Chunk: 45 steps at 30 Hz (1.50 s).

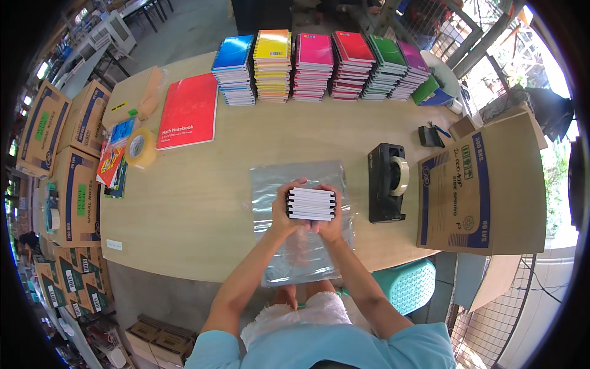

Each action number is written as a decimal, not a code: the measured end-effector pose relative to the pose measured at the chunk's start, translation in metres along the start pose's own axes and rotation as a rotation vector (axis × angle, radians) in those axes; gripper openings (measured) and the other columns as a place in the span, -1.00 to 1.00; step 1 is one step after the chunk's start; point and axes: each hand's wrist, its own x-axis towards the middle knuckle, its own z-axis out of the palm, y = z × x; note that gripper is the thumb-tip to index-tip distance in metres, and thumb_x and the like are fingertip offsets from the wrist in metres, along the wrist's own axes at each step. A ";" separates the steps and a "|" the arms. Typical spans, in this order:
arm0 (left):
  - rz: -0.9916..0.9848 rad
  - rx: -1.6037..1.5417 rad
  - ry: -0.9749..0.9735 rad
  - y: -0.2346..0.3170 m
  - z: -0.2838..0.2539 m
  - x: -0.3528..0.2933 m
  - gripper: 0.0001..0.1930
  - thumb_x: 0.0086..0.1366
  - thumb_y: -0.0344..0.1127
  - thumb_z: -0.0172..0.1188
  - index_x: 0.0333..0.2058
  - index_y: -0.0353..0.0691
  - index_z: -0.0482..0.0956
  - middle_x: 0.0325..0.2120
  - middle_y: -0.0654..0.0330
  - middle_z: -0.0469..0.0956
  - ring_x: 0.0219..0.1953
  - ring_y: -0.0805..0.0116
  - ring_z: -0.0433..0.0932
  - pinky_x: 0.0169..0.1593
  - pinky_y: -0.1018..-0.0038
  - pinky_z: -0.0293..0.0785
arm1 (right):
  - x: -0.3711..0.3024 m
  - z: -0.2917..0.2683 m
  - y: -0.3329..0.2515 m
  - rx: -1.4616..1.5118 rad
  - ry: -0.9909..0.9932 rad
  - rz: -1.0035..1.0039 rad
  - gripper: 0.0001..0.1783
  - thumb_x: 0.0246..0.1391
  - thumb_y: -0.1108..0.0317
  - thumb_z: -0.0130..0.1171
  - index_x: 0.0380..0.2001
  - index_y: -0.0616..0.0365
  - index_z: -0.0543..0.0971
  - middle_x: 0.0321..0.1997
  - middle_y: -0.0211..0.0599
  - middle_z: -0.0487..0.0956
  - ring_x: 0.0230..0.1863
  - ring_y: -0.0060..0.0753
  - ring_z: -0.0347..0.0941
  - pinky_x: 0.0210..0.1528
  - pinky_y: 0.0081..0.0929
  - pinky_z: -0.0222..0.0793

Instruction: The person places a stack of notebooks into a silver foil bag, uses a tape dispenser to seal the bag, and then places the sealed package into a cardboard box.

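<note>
Between my two hands I grip a small stack of spiral notebooks (311,204), its white page edges facing up and black coils at both sides. My left hand (284,209) wraps the stack's left side, and my right hand (332,212) wraps its right side. Beneath them a clear plastic bag (270,184) lies flat on the table, reaching over the near edge. To the right of the bag stands a black tape dispenser (384,184) with a roll of clear tape. The covers of the held notebooks are hidden.
Along the table's far side stand several stacks of spiral notebooks (314,67) in different colours. A red notebook (189,111) and a tape roll (141,147) lie left. An open carton (455,190) sits right, above a green stool (409,288). More cartons (80,190) are piled at left.
</note>
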 end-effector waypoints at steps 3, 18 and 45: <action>-0.066 -0.049 0.011 -0.001 0.001 0.001 0.17 -0.43 0.43 0.48 0.05 -0.35 0.34 -0.06 -0.02 0.54 0.01 0.24 0.55 0.09 0.29 0.46 | 0.003 0.003 0.004 -0.042 0.071 -0.010 0.17 -0.43 -0.39 0.50 0.13 0.22 0.34 0.04 -0.21 0.45 0.06 -0.34 0.41 0.14 -0.34 0.35; -0.100 1.130 -0.358 0.069 -0.129 -0.055 0.42 -0.22 0.28 0.46 0.41 -0.24 -0.30 0.31 0.27 0.27 0.42 -0.07 -0.01 0.26 -0.45 -0.30 | 0.084 0.015 -0.075 -0.691 -0.890 0.314 -0.04 -0.33 -0.18 0.51 0.03 0.28 0.44 -0.06 0.09 0.60 0.00 -0.01 0.56 0.06 -0.24 0.45; 0.031 0.872 -0.445 0.083 -0.113 -0.118 -0.35 -0.03 -0.09 0.40 0.03 -0.18 0.42 0.01 0.19 0.46 0.08 0.05 0.40 0.06 -0.02 0.27 | 0.060 0.028 -0.105 -1.054 -0.579 -0.397 -0.32 -0.25 -0.16 0.44 -0.22 0.18 0.57 -0.15 -0.17 0.52 -0.04 -0.01 0.46 -0.06 -0.16 0.40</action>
